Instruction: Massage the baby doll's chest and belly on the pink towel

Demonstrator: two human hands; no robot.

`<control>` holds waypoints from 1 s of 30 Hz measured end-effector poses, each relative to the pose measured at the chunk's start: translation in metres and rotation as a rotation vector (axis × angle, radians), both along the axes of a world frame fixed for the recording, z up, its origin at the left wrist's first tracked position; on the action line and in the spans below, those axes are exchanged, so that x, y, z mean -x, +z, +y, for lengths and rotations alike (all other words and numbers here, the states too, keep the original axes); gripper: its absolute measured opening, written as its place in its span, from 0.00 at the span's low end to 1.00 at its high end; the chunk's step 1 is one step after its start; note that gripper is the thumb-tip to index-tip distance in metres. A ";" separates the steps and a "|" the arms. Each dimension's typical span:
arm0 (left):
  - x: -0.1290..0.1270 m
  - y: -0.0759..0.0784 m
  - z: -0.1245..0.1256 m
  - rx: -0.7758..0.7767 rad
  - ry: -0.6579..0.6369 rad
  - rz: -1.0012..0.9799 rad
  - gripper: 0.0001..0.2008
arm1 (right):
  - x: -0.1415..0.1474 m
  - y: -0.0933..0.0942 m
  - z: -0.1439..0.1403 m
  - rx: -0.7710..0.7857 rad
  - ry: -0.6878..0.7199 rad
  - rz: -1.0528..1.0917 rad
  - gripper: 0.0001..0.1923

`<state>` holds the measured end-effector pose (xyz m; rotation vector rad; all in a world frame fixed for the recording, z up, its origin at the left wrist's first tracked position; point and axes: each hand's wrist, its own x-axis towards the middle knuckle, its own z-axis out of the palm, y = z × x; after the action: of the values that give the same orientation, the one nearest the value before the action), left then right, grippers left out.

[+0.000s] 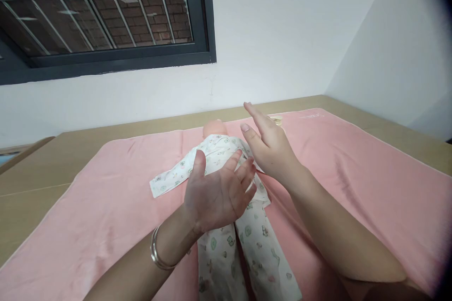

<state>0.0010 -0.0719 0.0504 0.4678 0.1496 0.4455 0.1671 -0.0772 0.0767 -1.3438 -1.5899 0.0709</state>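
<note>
A baby doll lies on a pink cloth, its bare head at the far end. White printed pajamas cover it: a top with one sleeve stretched out to the left, and trousers whose legs run toward me. Above the top's middle hovers my left hand, palm turned up, fingers spread and slightly curled, holding nothing. Over the doll's right side is my right hand, its fingers extended and thumb apart, also with nothing in it. My hands hide part of the top and the sleeve on the right.
The pink cloth covers most of a wooden surface. White walls stand behind and to the right. A dark-framed window with metal bars is at upper left. A small pale yellowish item lies behind my right hand.
</note>
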 end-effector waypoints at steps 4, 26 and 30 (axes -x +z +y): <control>-0.001 0.002 -0.003 0.001 -0.014 -0.001 0.44 | 0.001 0.001 0.000 0.029 0.001 0.025 0.26; 0.003 -0.041 0.056 -0.077 -0.101 0.075 0.49 | -0.002 -0.002 0.003 0.036 0.002 0.035 0.28; 0.002 -0.042 0.058 -0.052 -0.070 0.099 0.48 | -0.002 -0.004 0.006 0.028 -0.004 0.018 0.28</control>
<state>-0.0011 -0.0139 0.0079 0.5450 0.2171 0.3581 0.1690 -0.0710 0.0727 -1.3646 -1.5762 0.1025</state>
